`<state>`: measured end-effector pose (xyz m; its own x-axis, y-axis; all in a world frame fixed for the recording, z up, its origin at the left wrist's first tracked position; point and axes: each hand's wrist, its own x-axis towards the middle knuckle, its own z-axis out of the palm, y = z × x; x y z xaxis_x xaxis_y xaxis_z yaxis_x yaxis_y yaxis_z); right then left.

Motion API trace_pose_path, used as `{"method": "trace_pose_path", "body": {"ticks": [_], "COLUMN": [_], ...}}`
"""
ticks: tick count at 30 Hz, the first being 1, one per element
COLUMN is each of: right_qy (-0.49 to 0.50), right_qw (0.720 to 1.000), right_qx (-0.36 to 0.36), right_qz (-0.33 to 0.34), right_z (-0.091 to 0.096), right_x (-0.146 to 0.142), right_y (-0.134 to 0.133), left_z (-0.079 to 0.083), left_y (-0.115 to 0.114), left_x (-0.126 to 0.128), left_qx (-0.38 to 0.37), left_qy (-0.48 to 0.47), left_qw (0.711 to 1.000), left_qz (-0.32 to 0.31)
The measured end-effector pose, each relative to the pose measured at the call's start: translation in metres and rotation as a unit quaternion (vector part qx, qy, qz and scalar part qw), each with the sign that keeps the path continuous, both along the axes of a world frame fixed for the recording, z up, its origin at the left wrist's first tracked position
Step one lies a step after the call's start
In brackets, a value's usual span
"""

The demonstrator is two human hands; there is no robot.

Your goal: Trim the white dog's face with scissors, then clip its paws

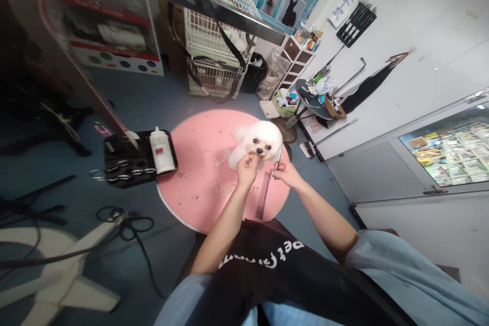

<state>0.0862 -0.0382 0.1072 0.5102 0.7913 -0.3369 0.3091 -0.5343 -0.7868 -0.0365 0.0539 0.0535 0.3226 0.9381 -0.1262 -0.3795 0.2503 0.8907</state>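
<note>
A small white fluffy dog (256, 138) sits on a round pink table (198, 163), facing me. My left hand (246, 169) is closed in a pinch under the dog's chin, holding its chin fur. My right hand (286, 172) is closed around scissors (278, 159) that point up beside the dog's face, and it also holds a purple comb (264, 196) that hangs down toward me.
A black tray (114, 155) at the table's left edge carries several scissors (114, 172) and a white bottle (161, 150). White wire cages (212, 56) stand behind, a cluttered second table (319, 97) at the right. Cables (130, 224) lie on the blue floor.
</note>
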Motion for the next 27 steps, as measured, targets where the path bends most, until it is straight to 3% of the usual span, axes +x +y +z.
{"method": "trace_pose_path", "body": {"ticks": [4,9,13,17,27], "right_qy": [-0.031,-0.096,-0.15,-0.177,-0.11], "right_qw": [0.999,0.991,0.972,0.961,0.975], "right_qx": [-0.006,-0.01,-0.045,-0.076,-0.081], "right_qz": [0.035,0.09,0.174,0.2,0.172], "right_z": [0.015,0.054,0.073,0.074,0.061], "right_x": [0.007,0.03,0.049,0.06,0.059], "right_y": [-0.002,-0.008,-0.003,0.005,0.011], "left_z": [-0.004,-0.01,-0.011,-0.011,-0.018], "left_y": [-0.001,0.0,0.0,0.0,0.0], "left_x": [-0.001,-0.002,-0.002,-0.002,-0.002], "left_qx": [0.003,0.018,0.018,0.015,0.022], "left_qy": [-0.002,-0.008,-0.032,-0.047,-0.03], "left_qw": [1.0,1.0,0.999,0.999,0.999], "left_qz": [0.002,-0.009,-0.01,-0.009,-0.009]}}
